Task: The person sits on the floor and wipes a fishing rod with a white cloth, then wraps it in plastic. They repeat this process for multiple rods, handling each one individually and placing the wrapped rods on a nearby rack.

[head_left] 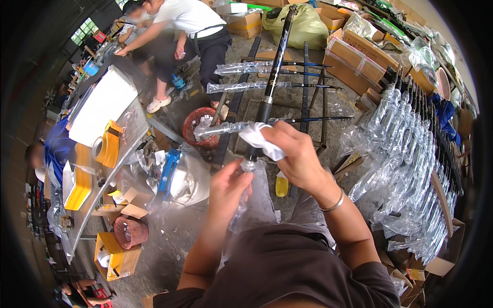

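A black fishing rod (276, 66) stands out in front of me, its thick lower end nearest my body. My left hand (228, 186) is closed round the bottom of the rod, where clear plastic film (248, 165) shows. Just above it, my right hand (294, 151) pinches a white cloth (259, 139) that lies against the rod's handle. Beyond my hands, several rods with clear plastic sleeves (251, 87) lie across a dark metal rack (305, 92). One sleeved rod (226, 128) passes close behind the cloth.
On the right, many plastic-sleeved rods (405, 169) lean in a dense row. Cardboard boxes (359, 59) and a light green sack (303, 28) stand at the back. A table (131, 138) with yellow tape-edged boxes is left; a red basket (192, 128) stands near co-workers (190, 20).
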Available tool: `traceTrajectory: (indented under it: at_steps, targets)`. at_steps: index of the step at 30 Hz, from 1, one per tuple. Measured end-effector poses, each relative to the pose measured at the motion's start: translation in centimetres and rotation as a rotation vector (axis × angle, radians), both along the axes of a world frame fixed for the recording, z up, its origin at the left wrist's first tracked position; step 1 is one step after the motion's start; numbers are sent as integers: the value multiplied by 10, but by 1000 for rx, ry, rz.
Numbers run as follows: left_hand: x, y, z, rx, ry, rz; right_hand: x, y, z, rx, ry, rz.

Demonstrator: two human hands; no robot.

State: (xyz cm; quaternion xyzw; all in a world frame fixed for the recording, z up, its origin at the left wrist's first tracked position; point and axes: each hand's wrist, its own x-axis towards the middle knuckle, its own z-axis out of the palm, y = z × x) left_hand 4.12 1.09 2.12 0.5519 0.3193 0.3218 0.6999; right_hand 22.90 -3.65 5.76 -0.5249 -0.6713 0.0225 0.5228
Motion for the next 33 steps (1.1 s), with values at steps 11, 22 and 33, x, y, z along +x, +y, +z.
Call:
traceTrajectory:
  at_steps: [11,22,33]
  targets:
    - [-9,3,6,-115,-98,-74,13,-16,1,-288,494,202]
    - [-14,12,3,-285,-245,-206,30,-23,-47,-505,33,127]
    - [-12,20,-7,-541,-535,-521,1,-3,-4,-117,74,394]
